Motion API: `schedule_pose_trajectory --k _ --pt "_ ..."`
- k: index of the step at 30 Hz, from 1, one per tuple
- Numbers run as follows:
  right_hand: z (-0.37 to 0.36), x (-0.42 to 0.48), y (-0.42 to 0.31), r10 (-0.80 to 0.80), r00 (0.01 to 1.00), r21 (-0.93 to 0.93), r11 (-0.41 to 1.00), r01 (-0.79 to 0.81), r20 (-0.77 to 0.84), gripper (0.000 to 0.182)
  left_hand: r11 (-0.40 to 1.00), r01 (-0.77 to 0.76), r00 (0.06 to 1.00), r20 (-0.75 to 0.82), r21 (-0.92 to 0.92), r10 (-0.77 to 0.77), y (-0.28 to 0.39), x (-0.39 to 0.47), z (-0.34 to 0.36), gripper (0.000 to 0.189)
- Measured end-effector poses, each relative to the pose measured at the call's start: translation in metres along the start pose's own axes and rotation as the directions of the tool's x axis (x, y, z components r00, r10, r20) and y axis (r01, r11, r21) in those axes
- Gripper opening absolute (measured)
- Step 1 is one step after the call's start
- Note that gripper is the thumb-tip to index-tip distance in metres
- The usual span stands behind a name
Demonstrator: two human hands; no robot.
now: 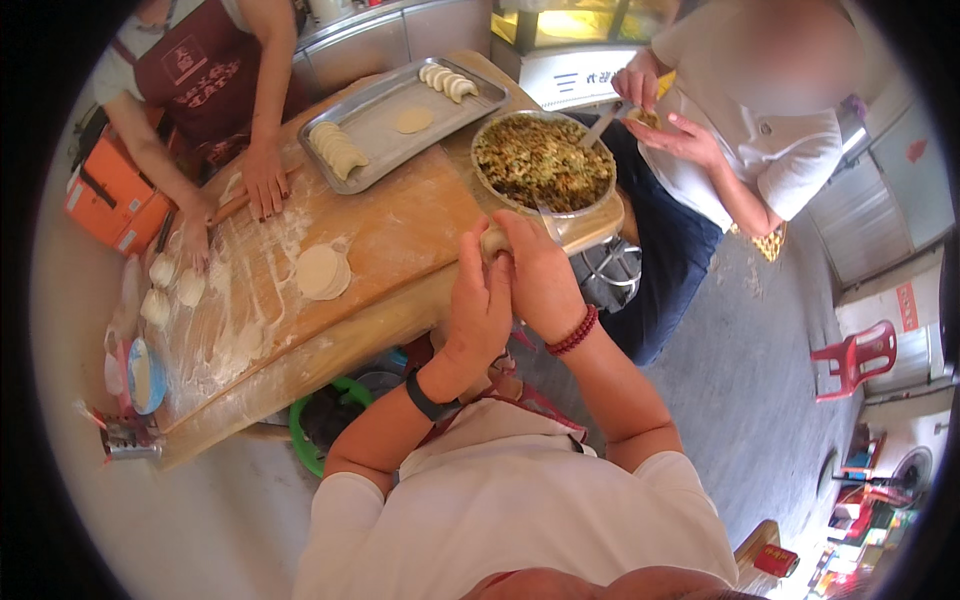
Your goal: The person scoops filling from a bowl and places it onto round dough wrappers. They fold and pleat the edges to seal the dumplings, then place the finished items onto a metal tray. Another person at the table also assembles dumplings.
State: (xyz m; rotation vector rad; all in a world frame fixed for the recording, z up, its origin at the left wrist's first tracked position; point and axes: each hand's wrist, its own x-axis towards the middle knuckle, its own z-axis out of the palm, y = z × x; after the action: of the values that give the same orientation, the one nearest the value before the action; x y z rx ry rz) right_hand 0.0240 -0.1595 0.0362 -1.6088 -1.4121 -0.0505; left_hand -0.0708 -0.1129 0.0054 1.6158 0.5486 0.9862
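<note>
Between my two hands, just past the table's front edge, is a pale dough dumpling (494,242). My left hand (481,300), with a black band at the wrist, presses its fingers against the dumpling's near left side. From the right, my right hand (541,274) cups it, a dark red bead bracelet on that wrist. The fingers hide most of the dumpling. Beyond my hands stands a round metal bowl (482,191) of chopped filling with a spatula (600,126) in it. A stack of round dough wrappers (322,271) lies on the floured wooden board (405,217).
A metal tray (367,120) holds two rows of dumplings and one wrapper. At left, a co-worker's hands (262,184) press a rolling pin (229,210) near dough pieces (191,287). Another person's hands (675,135) hold a filled wrapper. A green basin (304,435) sits below the table.
</note>
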Motion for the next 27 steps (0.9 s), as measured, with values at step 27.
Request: schedule_pose_trajectory --k 27 --pt "0.178 0.213 0.04 -0.168 0.821 -0.162 0.94 0.3 0.546 0.027 0.969 -0.079 0.976 -0.178 0.234 0.123 -0.044 0.003 -0.114 0.052"
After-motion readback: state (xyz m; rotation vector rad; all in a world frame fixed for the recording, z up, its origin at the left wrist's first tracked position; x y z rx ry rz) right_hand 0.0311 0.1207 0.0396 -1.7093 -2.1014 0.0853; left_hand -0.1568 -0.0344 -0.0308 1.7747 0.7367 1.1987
